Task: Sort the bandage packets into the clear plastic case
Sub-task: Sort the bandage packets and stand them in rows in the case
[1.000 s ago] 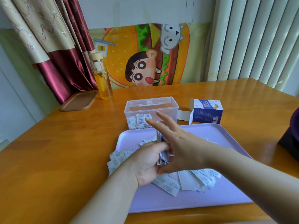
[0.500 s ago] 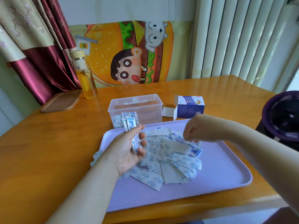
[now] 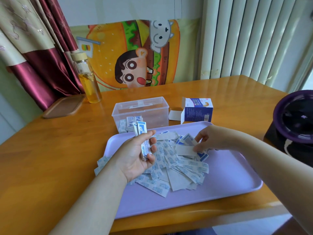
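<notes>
Centrally — left hand (image 3: 133, 156), right hand (image 3: 209, 138) gripping packets (image 3: 142, 131).

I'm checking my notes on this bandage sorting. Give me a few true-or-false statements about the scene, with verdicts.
1. The left hand holds a small stack. True.
2. The clear plastic case is empty. False: packets lie in it.
3. The right hand pinches a white packet at the pile on the purple tray. True.
4. The blue box stands on the tray. False: it stands on the table behind the tray.
</notes>
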A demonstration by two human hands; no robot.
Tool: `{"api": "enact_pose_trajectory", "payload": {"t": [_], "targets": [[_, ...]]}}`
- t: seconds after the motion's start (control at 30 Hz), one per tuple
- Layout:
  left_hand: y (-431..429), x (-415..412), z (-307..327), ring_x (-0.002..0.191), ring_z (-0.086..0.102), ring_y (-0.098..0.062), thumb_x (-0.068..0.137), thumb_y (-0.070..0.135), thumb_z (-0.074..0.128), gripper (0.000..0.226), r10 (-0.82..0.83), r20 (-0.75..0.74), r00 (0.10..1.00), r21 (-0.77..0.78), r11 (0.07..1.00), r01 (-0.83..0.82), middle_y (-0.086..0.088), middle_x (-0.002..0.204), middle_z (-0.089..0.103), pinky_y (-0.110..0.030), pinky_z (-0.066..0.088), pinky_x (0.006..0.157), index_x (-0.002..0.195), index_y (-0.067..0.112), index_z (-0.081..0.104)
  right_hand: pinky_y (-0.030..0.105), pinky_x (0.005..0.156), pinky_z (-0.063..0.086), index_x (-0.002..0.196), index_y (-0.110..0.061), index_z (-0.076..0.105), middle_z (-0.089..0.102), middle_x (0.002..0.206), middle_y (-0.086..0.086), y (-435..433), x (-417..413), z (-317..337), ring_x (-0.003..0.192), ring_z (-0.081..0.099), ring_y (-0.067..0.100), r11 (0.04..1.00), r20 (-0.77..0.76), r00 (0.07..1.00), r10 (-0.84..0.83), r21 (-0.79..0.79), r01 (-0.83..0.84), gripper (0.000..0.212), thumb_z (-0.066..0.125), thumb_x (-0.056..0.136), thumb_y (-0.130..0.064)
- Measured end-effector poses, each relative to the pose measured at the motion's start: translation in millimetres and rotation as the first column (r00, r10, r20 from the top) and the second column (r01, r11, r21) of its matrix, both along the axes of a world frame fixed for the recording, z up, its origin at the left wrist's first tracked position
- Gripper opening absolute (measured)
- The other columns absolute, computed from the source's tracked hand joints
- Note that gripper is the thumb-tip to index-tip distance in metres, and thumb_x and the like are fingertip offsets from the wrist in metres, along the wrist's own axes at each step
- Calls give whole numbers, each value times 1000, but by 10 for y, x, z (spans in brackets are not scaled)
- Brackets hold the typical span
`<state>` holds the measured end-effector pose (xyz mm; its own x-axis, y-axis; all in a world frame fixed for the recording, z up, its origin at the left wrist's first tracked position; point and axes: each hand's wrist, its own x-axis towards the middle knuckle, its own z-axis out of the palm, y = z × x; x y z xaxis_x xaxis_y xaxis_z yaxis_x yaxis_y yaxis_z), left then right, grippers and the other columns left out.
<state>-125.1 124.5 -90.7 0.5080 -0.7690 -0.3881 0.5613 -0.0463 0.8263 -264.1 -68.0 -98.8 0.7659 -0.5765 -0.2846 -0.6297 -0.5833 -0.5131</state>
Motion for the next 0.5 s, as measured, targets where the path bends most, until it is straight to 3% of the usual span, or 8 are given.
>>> {"api": "enact_pose_trajectory", "payload": {"t": [0.07, 0.13, 0.23, 0.33, 0.4, 0.5], "targets": [[-7, 0, -4, 63, 50, -9, 88, 18, 59, 16, 2, -7, 1000, 1, 1000, -2, 0, 75, 57, -15, 32, 42, 104, 16, 62, 19, 52, 34, 78, -23, 66, 57, 61, -9, -42, -42, 13, 53, 45, 8, 999, -16, 1000, -18, -41, 17, 14, 69, 82, -37], [-18, 0, -15, 63, 50, -8, 88, 18, 60, 18, 1, -9, 1000, 1, 1000, 0, 0, 76, 57, -15, 33, 42, 106, 17, 62, 23, 54, 31, 68, -15, 60, 51, 60, -5, -61, -68, 17, 55, 41, 13, 994, -24, 999, -32, -101, 29, 27, 64, 85, -35], [-33, 4, -29, 62, 50, -8, 87, 18, 60, 19, -1, -6, 1000, 5, 1000, 1, 0, 76, 57, -15, 33, 42, 106, 17, 62, 27, 59, 33, 89, -3, 63, 61, 80, 5, -26, -18, -13, 67, 43, 15, 984, -27, 999, 22, -176, -26, 31, 63, 85, -33], [-49, -3, -27, 62, 50, -8, 87, 18, 59, 19, -2, 0, 1000, 10, 1000, 2, 0, 76, 57, -15, 32, 43, 105, 17, 63, 21, 67, 43, 110, -13, 60, 62, 103, 0, 64, 64, -33, 83, 53, 12, 974, -59, 994, 89, -202, -100, 33, 67, 83, -29], [-48, -5, -22, 61, 50, -8, 87, 17, 59, 18, -3, -2, 1000, 8, 1000, 3, 0, 75, 57, -15, 32, 43, 105, 17, 63, 20, 72, 46, 120, -18, 53, 54, 102, -5, 82, 109, -38, 88, 53, 12, 972, -89, 991, 104, -200, -120, 42, 69, 82, -29], [-32, 9, -23, 62, 50, -8, 89, 17, 58, 17, -7, -4, 1000, 5, 1000, 7, 0, 75, 58, -15, 32, 42, 104, 16, 63, 17, 61, 41, 101, -18, 58, 52, 87, -7, 43, 133, -36, 75, 50, 10, 967, -147, 983, 108, -215, -138, 25, 69, 82, -31]]}}
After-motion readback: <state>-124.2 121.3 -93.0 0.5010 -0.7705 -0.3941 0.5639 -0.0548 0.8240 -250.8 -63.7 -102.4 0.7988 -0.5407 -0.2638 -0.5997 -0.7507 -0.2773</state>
